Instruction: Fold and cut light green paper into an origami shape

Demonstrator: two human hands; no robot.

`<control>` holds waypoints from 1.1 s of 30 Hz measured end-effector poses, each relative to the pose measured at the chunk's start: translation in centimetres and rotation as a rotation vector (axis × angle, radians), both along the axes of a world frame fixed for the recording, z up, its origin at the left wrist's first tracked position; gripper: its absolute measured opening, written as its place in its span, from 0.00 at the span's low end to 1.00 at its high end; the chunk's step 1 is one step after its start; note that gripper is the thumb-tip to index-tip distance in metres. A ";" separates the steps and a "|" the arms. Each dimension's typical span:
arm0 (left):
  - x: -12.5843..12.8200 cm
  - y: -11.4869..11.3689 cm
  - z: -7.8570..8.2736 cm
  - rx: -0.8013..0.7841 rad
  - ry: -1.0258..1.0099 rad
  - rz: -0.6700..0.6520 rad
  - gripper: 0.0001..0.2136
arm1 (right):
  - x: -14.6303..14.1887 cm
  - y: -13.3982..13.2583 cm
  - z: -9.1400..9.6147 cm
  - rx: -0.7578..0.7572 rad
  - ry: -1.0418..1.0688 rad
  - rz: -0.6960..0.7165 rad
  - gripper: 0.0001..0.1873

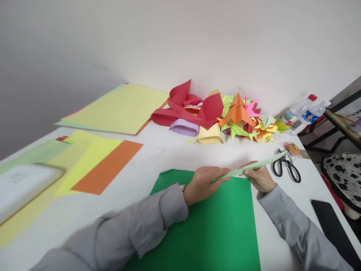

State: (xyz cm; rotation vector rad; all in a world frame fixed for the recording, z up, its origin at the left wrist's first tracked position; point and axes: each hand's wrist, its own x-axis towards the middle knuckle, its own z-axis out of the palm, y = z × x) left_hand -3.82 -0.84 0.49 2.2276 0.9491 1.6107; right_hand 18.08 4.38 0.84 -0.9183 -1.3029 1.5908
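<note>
A pale green strip of paper point(254, 165) is held up between my two hands, seen nearly edge-on and slanting up to the right. My left hand point(204, 184) pinches its left end between thumb and fingers. Farther right, my right hand point(261, 177) grips the strip with the thumb on the near side and the fingers mostly behind it. Under both hands lies a large green sheet point(217, 222) on the white table. Black-handled scissors point(287, 165) rest just beyond my right hand, their blades partly behind the strip's tip.
Folded paper shapes point(238, 113) and red paper curls point(191, 109) stand along the wall. Large pale sheets point(121, 107) are stacked at the back left. An orange strip point(108, 167), yellow paper and a white box point(25, 188) lie left. Two bottles point(304, 114) and a black flat object point(334, 226) are right.
</note>
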 end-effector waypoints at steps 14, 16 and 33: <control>0.0 0.2 0.9 -0.081 -0.215 -0.049 0.07 | -0.2 0.0 0.0 0.039 0.004 -0.105 0.17; -0.3 0.4 0.6 -0.009 -0.182 -0.061 0.07 | -0.5 0.0 0.0 0.047 0.052 -0.159 0.22; -1.5 0.9 0.4 0.348 0.170 -0.105 0.12 | -4.8 -5.9 2.2 -0.380 0.178 0.067 0.22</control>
